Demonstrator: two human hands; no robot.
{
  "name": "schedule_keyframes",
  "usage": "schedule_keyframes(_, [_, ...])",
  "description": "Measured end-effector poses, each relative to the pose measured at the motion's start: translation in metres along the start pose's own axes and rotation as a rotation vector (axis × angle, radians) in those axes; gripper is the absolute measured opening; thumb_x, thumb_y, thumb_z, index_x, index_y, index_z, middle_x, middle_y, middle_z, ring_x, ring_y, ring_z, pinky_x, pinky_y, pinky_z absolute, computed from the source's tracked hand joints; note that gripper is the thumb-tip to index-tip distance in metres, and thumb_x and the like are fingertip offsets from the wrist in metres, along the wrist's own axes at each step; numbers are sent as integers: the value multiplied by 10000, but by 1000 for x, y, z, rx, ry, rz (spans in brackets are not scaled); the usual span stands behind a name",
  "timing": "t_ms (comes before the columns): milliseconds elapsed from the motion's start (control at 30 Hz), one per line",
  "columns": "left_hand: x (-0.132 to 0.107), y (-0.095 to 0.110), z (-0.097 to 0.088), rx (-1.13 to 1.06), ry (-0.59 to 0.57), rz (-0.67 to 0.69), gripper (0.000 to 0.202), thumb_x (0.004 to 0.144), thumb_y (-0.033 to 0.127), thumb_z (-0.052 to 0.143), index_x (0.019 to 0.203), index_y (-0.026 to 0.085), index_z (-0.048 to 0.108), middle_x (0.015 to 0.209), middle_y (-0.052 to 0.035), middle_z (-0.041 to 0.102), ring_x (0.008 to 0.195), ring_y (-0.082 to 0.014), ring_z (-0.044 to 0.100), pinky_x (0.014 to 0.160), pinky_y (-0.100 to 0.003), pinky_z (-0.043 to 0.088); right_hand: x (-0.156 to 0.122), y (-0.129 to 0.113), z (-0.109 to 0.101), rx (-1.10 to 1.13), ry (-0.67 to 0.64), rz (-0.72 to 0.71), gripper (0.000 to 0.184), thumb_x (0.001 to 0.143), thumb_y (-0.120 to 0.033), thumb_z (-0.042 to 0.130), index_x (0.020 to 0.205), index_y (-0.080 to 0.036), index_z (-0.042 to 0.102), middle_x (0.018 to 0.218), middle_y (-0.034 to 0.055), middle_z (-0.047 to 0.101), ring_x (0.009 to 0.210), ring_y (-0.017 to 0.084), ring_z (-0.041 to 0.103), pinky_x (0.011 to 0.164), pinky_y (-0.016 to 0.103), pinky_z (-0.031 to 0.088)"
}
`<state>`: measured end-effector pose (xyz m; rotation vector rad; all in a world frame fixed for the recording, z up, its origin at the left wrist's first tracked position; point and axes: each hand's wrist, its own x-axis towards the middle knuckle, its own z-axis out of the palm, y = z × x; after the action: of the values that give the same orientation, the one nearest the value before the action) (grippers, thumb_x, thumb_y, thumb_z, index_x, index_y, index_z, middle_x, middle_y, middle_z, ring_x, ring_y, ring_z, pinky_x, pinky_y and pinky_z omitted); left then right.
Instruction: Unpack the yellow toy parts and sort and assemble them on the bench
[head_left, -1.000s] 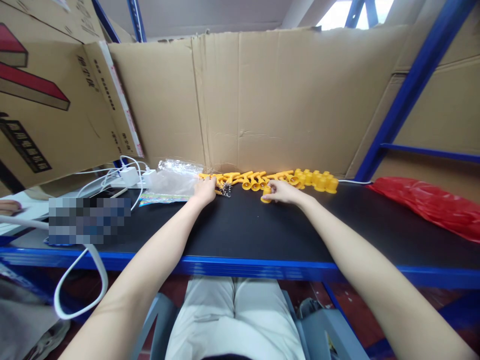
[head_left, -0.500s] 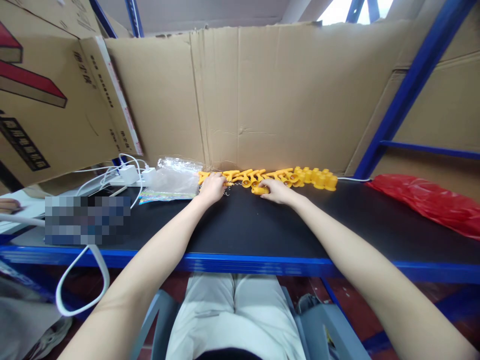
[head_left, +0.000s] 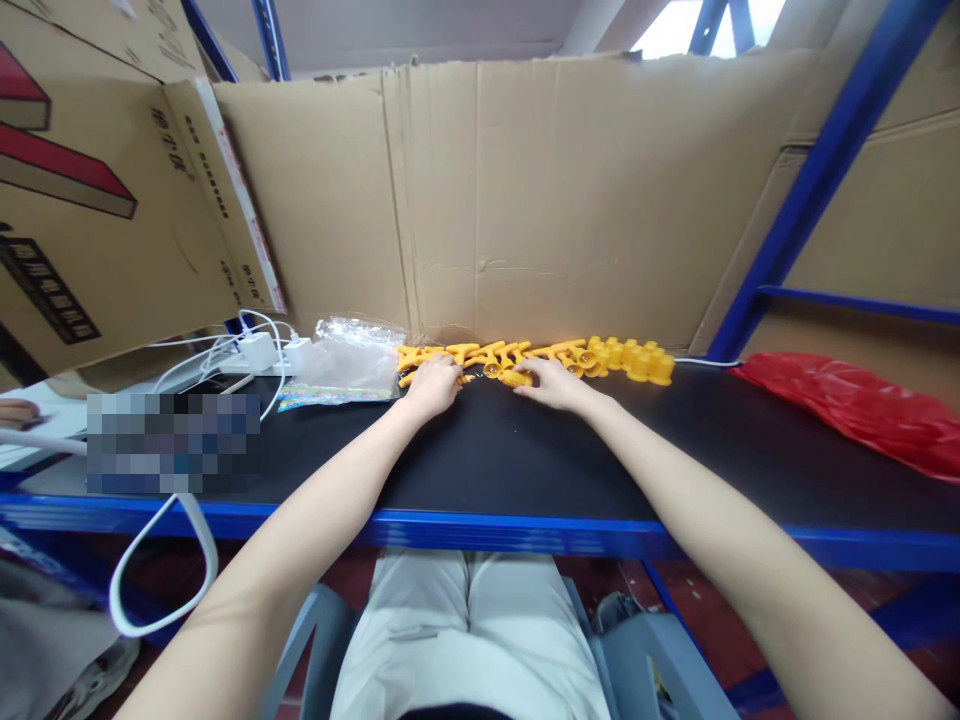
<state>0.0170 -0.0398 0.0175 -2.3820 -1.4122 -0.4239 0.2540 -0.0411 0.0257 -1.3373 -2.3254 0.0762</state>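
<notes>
Along the back of the black shelf top lies a row of yellow Y-shaped plastic pieces (head_left: 491, 352), some ending in round cups. My left hand (head_left: 435, 387) is closed at the left part of the row, its fingertips on a small yellow piece (head_left: 467, 379) with a bit of metal chain beside it. The fingers partly hide this piece. My right hand (head_left: 551, 383) grips a short yellow cylindrical piece (head_left: 514, 378) lying on the surface, thumb and fingers around its right end. Right of that hand stand several yellow cups (head_left: 645, 360) bunched together.
A clear plastic bag (head_left: 349, 365) lies left of the row, near white chargers and cables (head_left: 259, 350). At the right lies a red plastic bag (head_left: 847, 405). Cardboard (head_left: 570, 200) walls the back; a blue metal edge (head_left: 517, 530) runs along the front.
My left hand has shifted slightly right and nearer to me, uncovering yellow pieces behind it. My right hand and its cylindrical piece have moved slightly left.
</notes>
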Motion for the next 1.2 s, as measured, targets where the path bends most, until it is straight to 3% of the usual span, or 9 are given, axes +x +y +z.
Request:
schedule_keyframes(367, [-1, 5, -2, -48, -48, 0, 235, 854, 208, 476, 957, 147, 678, 1000, -120, 621, 1009, -257, 531, 875, -368, 425, 2, 4, 3, -24, 31, -68, 338, 773, -267, 656, 1087, -145, 623, 1056, 104, 662, 895, 215, 613, 806, 331, 458])
schedule_keyframes(600, [-1, 5, -3, -46, -52, -6, 238, 857, 225, 471, 953, 160, 679, 1005, -105, 622, 1006, -250, 537, 892, -362, 422, 2, 13, 1, -205, 19, -16, 327, 785, -265, 630, 1096, -166, 625, 1145, 127, 638, 1054, 306, 578, 909, 440, 412])
schedule_keyframes(867, [-1, 10, -7, -53, -25, 35, 237, 862, 232, 483, 975, 163, 681, 1003, -107, 628, 1010, -253, 542, 896, -381, 428, 2, 3, 3, -117, 59, -148, 326, 791, -273, 626, 1100, -168, 623, 1128, 109, 644, 999, 254, 598, 894, 382, 419])
schedule_keyframes(1000, [-2, 11, -6, -128, 47, 19, 219, 876, 252, 488, 980, 178, 667, 1157, -110, 580, 1098, -261, 520, 937, -423, 422, 2, 3, 3, -91, 87, -162, 342, 786, -258, 627, 1110, -150, 623, 1114, 123, 647, 998, 255, 598, 894, 377, 423])
schedule_keyframes(1200, [-3, 13, -4, -348, 157, -4, 193, 887, 225, 481, 995, 155, 625, 1445, -125, 342, 1197, -236, 500, 1008, -407, 410, 2, 1, 3, -41, 95, -181, 330, 776, -232, 623, 1097, -155, 631, 1088, 126, 647, 941, 245, 605, 868, 388, 438])
